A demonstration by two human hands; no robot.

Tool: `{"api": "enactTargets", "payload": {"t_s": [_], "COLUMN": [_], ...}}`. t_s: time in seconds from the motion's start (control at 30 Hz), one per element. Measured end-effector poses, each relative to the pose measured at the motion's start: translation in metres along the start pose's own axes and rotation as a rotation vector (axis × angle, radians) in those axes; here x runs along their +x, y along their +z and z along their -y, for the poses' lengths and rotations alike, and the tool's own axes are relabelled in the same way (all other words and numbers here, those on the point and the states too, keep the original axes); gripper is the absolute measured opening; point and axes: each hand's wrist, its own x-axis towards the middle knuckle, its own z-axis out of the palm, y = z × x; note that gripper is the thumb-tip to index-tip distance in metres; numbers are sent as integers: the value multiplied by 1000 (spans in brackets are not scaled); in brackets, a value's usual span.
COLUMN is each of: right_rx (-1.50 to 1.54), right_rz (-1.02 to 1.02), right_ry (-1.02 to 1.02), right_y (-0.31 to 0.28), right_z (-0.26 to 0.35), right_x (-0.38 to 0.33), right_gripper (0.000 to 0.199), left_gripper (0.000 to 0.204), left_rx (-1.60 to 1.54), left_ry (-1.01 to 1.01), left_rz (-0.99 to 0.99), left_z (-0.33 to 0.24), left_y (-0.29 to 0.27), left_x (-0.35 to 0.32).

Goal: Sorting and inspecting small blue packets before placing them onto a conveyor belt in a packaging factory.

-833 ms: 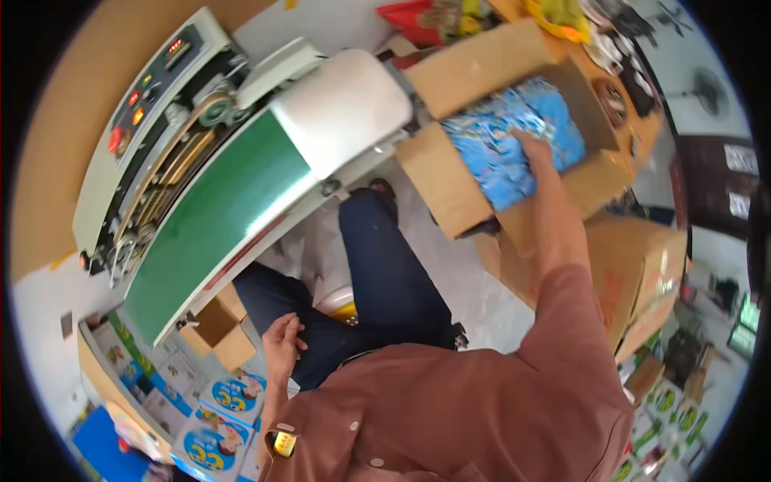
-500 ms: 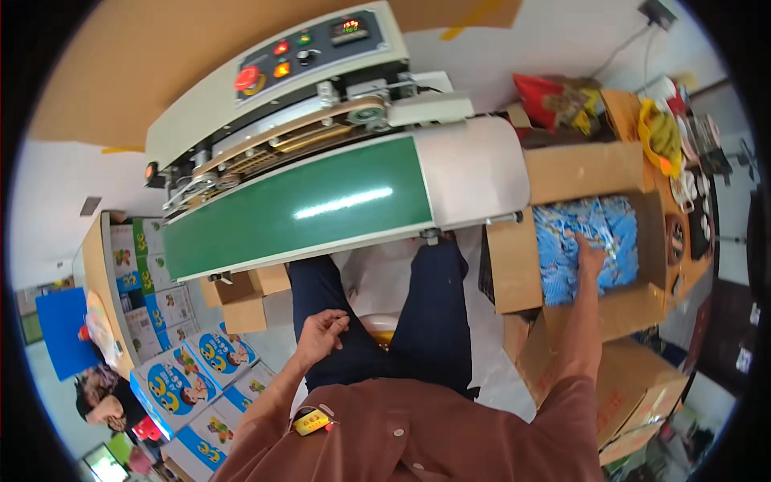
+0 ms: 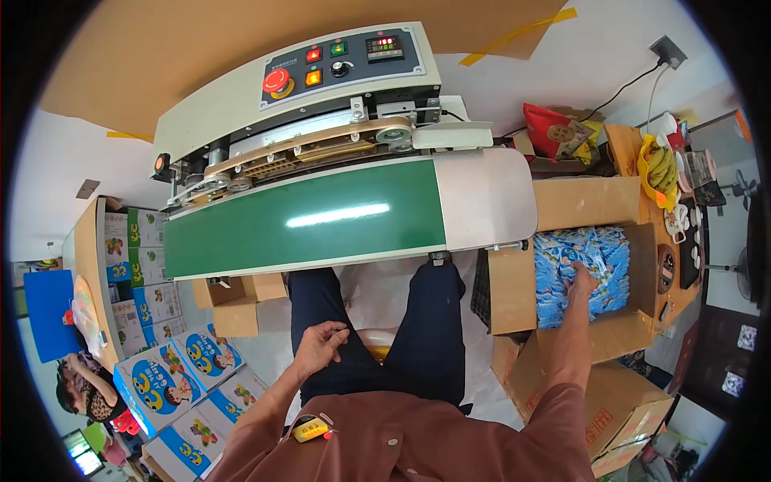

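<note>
My right hand (image 3: 580, 281) reaches into an open cardboard box (image 3: 511, 291) on the right. It rests on a heap of small blue printed packets (image 3: 606, 255), thumb and forefinger apart; the other fingertips are partly hidden. Over my left thigh hovers my left hand (image 3: 323, 344), its fingers curled and closed with nothing visible in them. In front of me stands a band sealing machine (image 3: 297, 112) with lit buttons and a red stop knob. Its green conveyor belt (image 3: 321, 221) bears no packet. A pale metal plate (image 3: 487, 197) extends the belt toward the box.
Printed cartons (image 3: 165, 381) are stacked at the left, near another person (image 3: 84, 386). A small cardboard box (image 3: 234, 315) stands below the belt's left end. Closed cartons (image 3: 618, 414) sit at the lower right. A wooden table (image 3: 622, 145) carries a yellow fruit bowl (image 3: 660, 173).
The view has shifted slightly, and the machine appears lower and farther right. My right hand stays among the packets. My left hand keeps its curled pose over my thigh.
</note>
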Motion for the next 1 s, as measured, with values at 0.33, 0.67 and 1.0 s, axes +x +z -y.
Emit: {"api": "enactTargets", "payload": {"t_s": [0.33, 0.67, 1.0], "right_rx": [-76, -283, -986], "right_rz": [78, 427, 1143], "right_ry": [1, -401, -894], "right_y": [-51, -118, -83], "right_z": [-11, 101, 131], "right_x": [48, -88, -339], "right_gripper": [30, 49, 56], "left_gripper": [31, 36, 113], "left_rx": [-14, -19, 403], "left_ry": [-10, 238, 848], "left_rz": [42, 298, 830], "left_z": [-4, -67, -174], "left_y": [5, 42, 134], "left_x": [6, 18, 35]}}
